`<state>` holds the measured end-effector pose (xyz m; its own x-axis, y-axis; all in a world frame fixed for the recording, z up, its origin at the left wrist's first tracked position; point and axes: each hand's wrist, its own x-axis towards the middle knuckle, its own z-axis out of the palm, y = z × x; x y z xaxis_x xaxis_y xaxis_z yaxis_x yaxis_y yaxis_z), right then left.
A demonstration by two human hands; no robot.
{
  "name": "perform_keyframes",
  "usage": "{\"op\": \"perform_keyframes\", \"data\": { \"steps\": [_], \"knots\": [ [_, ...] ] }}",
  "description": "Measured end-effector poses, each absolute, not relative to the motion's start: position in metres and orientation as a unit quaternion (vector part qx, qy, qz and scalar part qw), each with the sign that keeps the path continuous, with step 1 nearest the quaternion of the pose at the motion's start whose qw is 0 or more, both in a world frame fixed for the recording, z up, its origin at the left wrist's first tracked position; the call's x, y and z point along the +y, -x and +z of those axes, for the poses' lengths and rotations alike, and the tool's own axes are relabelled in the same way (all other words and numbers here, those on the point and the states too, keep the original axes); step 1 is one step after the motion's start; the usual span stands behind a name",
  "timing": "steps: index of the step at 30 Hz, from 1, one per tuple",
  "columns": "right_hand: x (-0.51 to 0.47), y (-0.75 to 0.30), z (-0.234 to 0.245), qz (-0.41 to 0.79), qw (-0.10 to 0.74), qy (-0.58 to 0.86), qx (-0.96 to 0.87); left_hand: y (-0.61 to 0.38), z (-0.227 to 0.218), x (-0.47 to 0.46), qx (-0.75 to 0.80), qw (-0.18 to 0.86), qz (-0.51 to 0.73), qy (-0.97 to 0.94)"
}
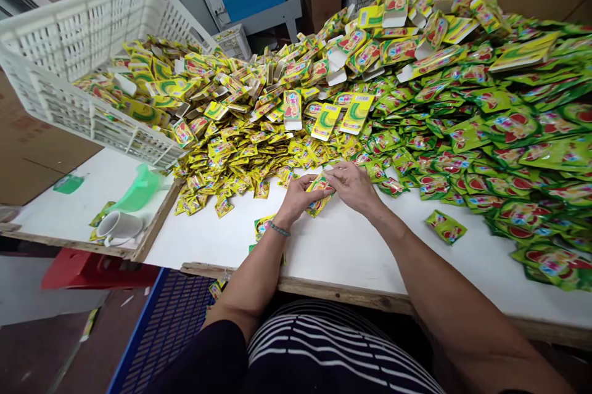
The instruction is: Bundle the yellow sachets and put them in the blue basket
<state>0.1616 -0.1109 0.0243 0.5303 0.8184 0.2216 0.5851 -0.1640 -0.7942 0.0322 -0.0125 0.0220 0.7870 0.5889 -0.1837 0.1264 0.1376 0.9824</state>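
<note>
- So, the left hand (298,193) is closed around a yellow-and-red sachet (319,192), gripping it between thumb and fingers, and a beaded bracelet (280,230) circles that wrist.
- The right hand (351,185) is curled over the same sachet, its fingertips (329,173) on the upper edge; whether it is gripping or only touching, I cannot tell.
- That sachet sits above the white tabletop (337,252), near the front edge and just in front of the heaped yellow sachets (240,147).
- Two or three loose sachets (263,225) lie on the tabletop close to the front edge, partly behind the left forearm.
- Toward the right edge spreads a deep pile of green-and-red sachets (509,129), with a single green-and-red sachet (445,226) lying apart from it.
- Flat yellow-and-green cartons (356,113) lie on top along the far edge of the piles.
- At the far left corner, a white plastic crate (78,67) tilts over the yellow heap.
- On a separate white board at the left, a white mug (119,227) lies on its side beside a green plastic scoop (136,190).
- Below the front edge sits a blue crate (161,332).
</note>
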Motion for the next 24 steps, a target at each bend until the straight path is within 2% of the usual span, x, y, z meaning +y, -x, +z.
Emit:
{"op": "perform_keyframes", "data": {
  "steps": [3,9,15,17,20,24],
  "knots": [
    [-0.110,-0.159,0.027,0.169,0.444,0.731,-0.489,-0.032,0.018,-0.014,0.289,0.708,0.171,-0.621],
    [-0.106,-0.155,0.018,0.195,0.492,0.695,-0.487,-0.033,0.013,-0.016,0.311,0.735,0.200,-0.568],
    [-0.105,-0.157,0.012,0.115,0.627,0.663,-0.393,-0.036,0.020,-0.017,0.321,0.730,0.269,-0.539],
    [-0.104,-0.156,0.011,0.151,0.650,0.649,-0.364,-0.035,0.023,-0.017,0.314,0.723,0.291,-0.542],
    [-0.101,-0.151,0.009,0.256,0.651,0.606,-0.378,-0.031,0.025,-0.017,0.276,0.707,0.316,-0.569],
    [-0.100,-0.146,0.003,0.268,0.601,0.629,-0.415,-0.027,0.023,-0.013,0.238,0.664,0.304,-0.640]
  ]
}}
